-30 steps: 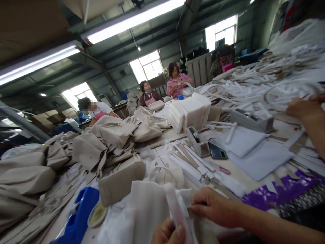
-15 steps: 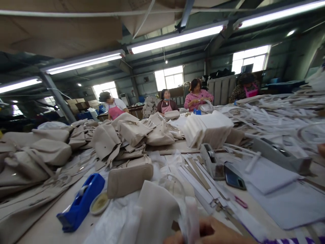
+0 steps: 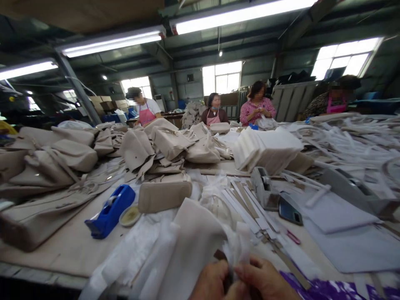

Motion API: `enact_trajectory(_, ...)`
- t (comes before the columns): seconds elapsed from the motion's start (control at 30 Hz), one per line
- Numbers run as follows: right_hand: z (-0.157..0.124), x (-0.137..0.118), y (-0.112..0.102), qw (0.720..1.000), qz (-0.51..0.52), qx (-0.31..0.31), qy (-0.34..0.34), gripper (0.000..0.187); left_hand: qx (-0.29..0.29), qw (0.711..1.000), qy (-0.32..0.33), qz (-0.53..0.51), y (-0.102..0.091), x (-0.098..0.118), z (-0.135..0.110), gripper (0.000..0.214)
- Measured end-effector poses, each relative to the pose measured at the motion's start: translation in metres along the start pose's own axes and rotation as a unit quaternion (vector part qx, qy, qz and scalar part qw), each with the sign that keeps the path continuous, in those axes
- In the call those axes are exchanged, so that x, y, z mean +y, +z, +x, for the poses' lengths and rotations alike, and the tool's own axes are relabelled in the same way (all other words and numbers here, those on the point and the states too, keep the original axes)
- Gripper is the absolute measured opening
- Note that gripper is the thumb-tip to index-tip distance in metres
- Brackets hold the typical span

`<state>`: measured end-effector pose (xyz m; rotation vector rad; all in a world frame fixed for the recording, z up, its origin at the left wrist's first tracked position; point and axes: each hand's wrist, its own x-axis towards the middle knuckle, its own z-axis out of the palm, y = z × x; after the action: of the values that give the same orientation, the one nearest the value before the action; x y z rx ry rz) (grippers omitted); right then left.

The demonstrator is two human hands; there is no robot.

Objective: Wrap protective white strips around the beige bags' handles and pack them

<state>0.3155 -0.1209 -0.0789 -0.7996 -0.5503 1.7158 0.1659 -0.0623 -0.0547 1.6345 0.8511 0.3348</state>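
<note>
At the bottom centre, my left hand (image 3: 210,281) and my right hand (image 3: 267,278) are close together, with fingers pinched. Between them rises a thin white wrapping strip (image 3: 242,241), gripped by both hands. It stands at the edge of a large pale wrapped piece, likely a bag, with a smooth off-white sheet (image 3: 198,231) bulging toward the left. A small brown patch (image 3: 219,255) shows just above my left fingers. Loose white wrapping (image 3: 131,246) spreads left of the sheet. Blur and my fingers hide the exact contact.
Left stand a blue tape dispenser (image 3: 111,212) and a small round dish (image 3: 129,216). Behind are beige bags (image 3: 165,196) and stacked white foam sheets (image 3: 268,146). Right lie a grey tape dispenser (image 3: 264,189), phone (image 3: 290,209), pink cutter (image 3: 293,237) and white paper (image 3: 359,246). Several people sit or stand beyond.
The view has tipped downward, so more of both hands and the table's front edge shows. Both hands stay together at the white strip.
</note>
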Motion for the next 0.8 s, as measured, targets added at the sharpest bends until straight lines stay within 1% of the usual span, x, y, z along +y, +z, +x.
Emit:
enact_trajectory(0.1,-0.006,0.002,0.009,0.995,0.086,0.048,0.009,0.038,0.007,0.999,-0.026,0.031,0.003,0.013,-0.008,0.029)
enact_trajectory(0.17,-0.008,0.002,0.012,0.991,0.113,0.068,0.014,0.036,0.018,0.999,-0.045,0.015,0.002,0.017,-0.009,0.026)
enact_trajectory(0.23,-0.01,0.001,0.013,0.99,0.118,0.079,0.017,0.034,0.034,0.998,-0.05,-0.011,0.0,0.016,-0.008,0.024)
enact_trajectory(0.3,-0.012,0.0,0.012,0.99,0.112,0.085,0.018,0.032,0.03,0.998,-0.041,-0.029,-0.002,0.013,-0.007,0.026)
enact_trajectory(0.37,-0.013,-0.003,0.012,0.991,0.109,0.081,0.023,0.029,0.004,0.999,-0.038,-0.03,-0.004,0.011,-0.006,0.029)
enact_trajectory(0.43,-0.013,-0.005,0.013,0.991,0.108,0.07,0.035,0.027,-0.023,0.998,-0.046,-0.023,-0.005,0.013,-0.006,0.034)
enact_trajectory(0.53,-0.013,-0.009,0.013,0.993,0.089,0.058,0.057,0.025,-0.027,0.997,-0.072,-0.003,-0.005,0.017,-0.006,0.037)
enact_trajectory(0.63,-0.012,-0.017,0.01,0.997,0.019,0.041,0.07,0.03,-0.028,0.996,-0.078,0.015,-0.006,0.02,-0.005,0.037)
enact_trajectory(0.7,-0.014,-0.028,0.007,0.995,-0.083,0.012,0.062,0.036,-0.031,0.995,-0.089,0.023,-0.006,0.02,-0.005,0.04)
enact_trajectory(0.73,-0.015,-0.035,0.004,0.987,-0.149,-0.003,0.051,0.04,-0.027,0.994,-0.1,0.028,-0.007,0.019,-0.004,0.041)
enact_trajectory(0.8,-0.02,-0.047,-0.001,0.959,-0.282,-0.023,0.034,0.046,-0.011,0.99,-0.13,0.043,-0.007,0.017,-0.004,0.041)
